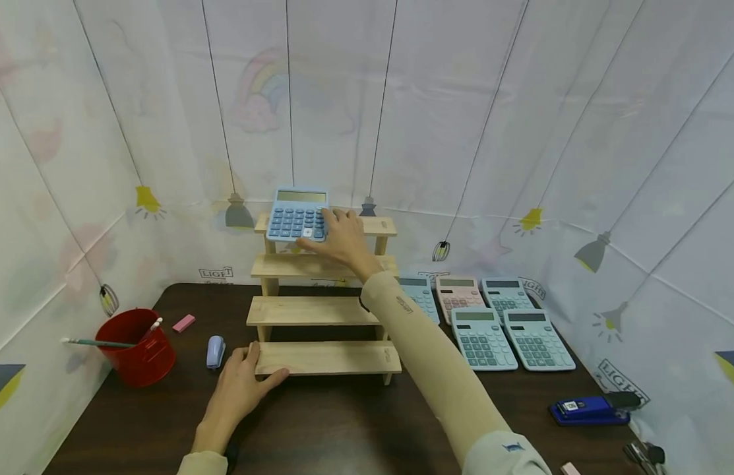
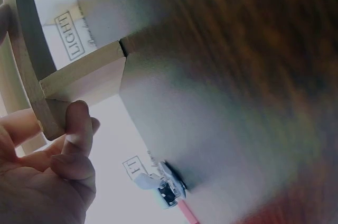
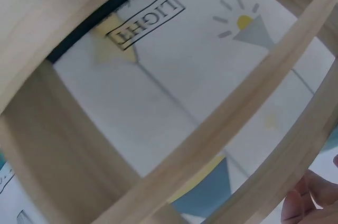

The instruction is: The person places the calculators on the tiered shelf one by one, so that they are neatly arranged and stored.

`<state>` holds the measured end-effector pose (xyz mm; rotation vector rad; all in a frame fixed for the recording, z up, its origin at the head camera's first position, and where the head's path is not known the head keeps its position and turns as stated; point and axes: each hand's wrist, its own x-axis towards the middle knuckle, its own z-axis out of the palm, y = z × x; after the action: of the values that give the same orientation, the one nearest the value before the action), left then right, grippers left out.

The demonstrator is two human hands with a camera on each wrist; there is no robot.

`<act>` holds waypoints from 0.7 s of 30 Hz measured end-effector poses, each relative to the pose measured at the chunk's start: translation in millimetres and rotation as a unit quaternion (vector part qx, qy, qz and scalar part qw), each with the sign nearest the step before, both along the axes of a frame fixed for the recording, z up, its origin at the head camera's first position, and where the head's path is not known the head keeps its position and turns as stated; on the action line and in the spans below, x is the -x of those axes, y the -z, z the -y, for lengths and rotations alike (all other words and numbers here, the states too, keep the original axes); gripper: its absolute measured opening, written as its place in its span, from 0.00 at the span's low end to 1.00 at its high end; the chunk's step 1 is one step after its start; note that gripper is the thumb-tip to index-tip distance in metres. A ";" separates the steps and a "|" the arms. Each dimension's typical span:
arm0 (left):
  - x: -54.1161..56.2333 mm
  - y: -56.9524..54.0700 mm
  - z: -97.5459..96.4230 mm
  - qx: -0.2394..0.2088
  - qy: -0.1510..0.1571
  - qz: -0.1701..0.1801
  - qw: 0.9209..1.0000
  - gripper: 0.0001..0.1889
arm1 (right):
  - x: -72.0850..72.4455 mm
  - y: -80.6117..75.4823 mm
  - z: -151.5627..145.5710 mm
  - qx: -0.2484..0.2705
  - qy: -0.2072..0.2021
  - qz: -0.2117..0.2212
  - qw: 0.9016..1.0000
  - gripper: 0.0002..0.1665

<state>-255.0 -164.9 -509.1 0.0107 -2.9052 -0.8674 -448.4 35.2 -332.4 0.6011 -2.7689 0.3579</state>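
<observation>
A four-tier-looking wooden step stand (image 1: 331,357) stands at the back of the dark table. My right hand (image 1: 345,243) holds a light blue calculator (image 1: 288,216) by its lower right edge, with thumb below and fingers at the side. The calculator faces me, tilted back, at the left part of the top step (image 1: 375,226); whether it rests there I cannot tell. My left hand (image 1: 236,389) grips the left end of the lowest step. In the left wrist view, its fingers (image 2: 79,129) curl round the board's corner. Only the right fingertips (image 3: 303,203) show in the right wrist view.
Several calculators (image 1: 484,338), pale blue-green and one pink, lie right of the stand. A blue stapler (image 1: 592,408) lies farther right. On the left are a red bucket (image 1: 138,356) with pencils, a pink eraser (image 1: 184,322) and a small light-blue stapler (image 1: 215,351). Patterned curtain surrounds the table.
</observation>
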 end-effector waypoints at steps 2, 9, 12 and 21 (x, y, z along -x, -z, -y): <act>-0.9 0.3 0.0 0.000 0.000 0.000 1.000 0.53 | -2.2 1.6 -6.0 0.004 0.002 0.002 1.000 0.57; -2.6 -0.7 -1.2 0.004 -0.001 0.000 1.000 0.52 | -14.5 4.8 -30.1 0.024 0.006 0.017 1.000 0.59; -3.1 -1.1 -1.3 0.005 0.001 0.004 1.000 0.53 | -22.5 6.9 -43.3 0.028 0.010 0.020 0.999 0.58; -2.8 -1.1 -0.7 0.004 0.003 0.014 1.000 0.55 | -50.1 17.9 -94.0 0.045 0.009 0.002 0.999 0.54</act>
<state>-252.2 -164.2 -508.0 0.0123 -2.9362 -0.8650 -398.3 129.1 -350.3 0.5538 -2.7439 0.4764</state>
